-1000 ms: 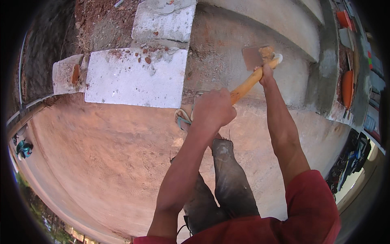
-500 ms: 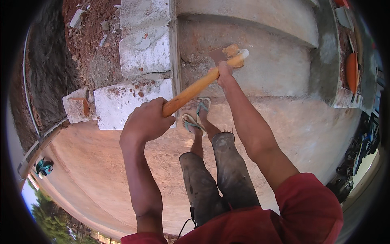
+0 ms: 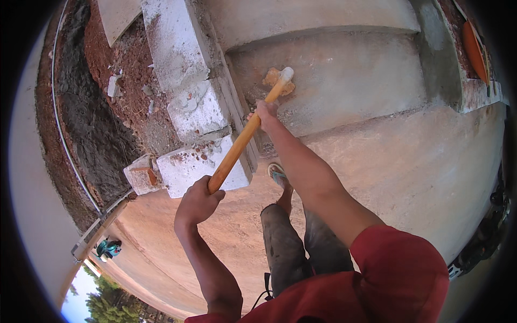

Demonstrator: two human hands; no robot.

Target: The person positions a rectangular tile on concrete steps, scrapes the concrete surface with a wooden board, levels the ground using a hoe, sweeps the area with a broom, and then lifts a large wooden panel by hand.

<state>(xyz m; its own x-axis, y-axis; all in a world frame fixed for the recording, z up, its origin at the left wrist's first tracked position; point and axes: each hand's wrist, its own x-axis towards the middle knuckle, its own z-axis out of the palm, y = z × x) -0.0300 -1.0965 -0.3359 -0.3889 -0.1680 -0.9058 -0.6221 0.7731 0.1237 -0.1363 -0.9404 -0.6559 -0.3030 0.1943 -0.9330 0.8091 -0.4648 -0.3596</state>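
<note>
A long wooden-handled hoe (image 3: 237,149) slants across the middle of the view. My left hand (image 3: 198,202) is closed around the handle's near end, low beside the white blocks. Farther up, my right hand (image 3: 265,114) grips the same handle just short of its head. The rusty tan hoe head (image 3: 271,77) shows around the pale far tip of the handle, over the step's floor. From here the blade beneath it is mostly hidden. One sandalled foot (image 3: 278,173) stands below the handle.
White mortar-spotted blocks (image 3: 202,110) border the step on the left, with reddish soil (image 3: 121,70) and dark wet cement (image 3: 91,124) beyond. A thin pale pipe (image 3: 62,129) runs along there. A concrete step (image 3: 334,43) rises ahead. An orange object (image 3: 474,54) lies far right.
The hoe is steeper now, its head farther left and its near end lower. My right hand has moved left and down, my left hand down. The whole view has turned.
</note>
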